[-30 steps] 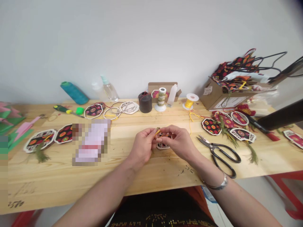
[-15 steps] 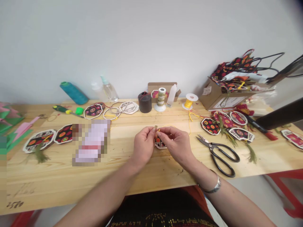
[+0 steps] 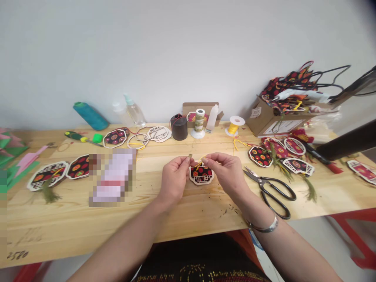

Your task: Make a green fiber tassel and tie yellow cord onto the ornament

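Observation:
Over the middle of the wooden table (image 3: pixel 73 219), my left hand (image 3: pixel 175 179) and my right hand (image 3: pixel 227 171) each pinch an end of a yellow cord (image 3: pixel 200 161). Under that cord sits a small lantern-shaped ornament (image 3: pixel 201 174) with a white lattice frame and a dark floral fabric centre. It shows fully in the gap between the two hands. A silver bangle (image 3: pixel 263 227) circles my right wrist.
Black scissors (image 3: pixel 272 188) lie just right of my right hand. Finished ornaments (image 3: pixel 282 156) with green tassels and a cardboard box (image 3: pixel 274 117) lie at the right. Thread spools (image 3: pixel 234 125), bottles and a dark cup (image 3: pixel 179 127) line the back; more ornaments (image 3: pixel 48 174) lie at the left.
My hands have drawn apart sideways, stretching the yellow cord between them and uncovering the ornament that they hid before.

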Action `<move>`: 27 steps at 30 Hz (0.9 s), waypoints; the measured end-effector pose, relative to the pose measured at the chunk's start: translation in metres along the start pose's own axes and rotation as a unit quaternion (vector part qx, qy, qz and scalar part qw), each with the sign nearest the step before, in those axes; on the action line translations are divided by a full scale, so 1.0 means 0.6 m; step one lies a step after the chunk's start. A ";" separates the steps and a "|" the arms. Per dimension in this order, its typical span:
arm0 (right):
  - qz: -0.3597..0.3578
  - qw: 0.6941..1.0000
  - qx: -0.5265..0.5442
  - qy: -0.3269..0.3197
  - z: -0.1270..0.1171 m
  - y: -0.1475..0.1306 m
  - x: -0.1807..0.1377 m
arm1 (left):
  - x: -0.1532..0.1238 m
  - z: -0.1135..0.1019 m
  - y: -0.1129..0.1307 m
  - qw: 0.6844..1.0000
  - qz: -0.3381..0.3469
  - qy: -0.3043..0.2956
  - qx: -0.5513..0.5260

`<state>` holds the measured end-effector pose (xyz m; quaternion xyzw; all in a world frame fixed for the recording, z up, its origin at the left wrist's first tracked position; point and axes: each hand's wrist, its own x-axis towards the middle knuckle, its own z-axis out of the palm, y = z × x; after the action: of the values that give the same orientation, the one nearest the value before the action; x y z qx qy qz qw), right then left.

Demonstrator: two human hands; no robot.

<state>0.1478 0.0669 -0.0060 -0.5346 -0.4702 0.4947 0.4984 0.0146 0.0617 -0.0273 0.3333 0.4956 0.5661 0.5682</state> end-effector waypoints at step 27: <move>-0.001 0.984 -0.116 -0.135 -0.018 -0.020 0.035 | 0.002 -0.002 0.014 0.996 -0.029 -0.082 -0.033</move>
<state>0.1600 0.0875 0.0048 -0.5165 -0.5879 0.5041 0.3653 0.0107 0.0637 -0.0202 0.3449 0.4378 0.5365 0.6337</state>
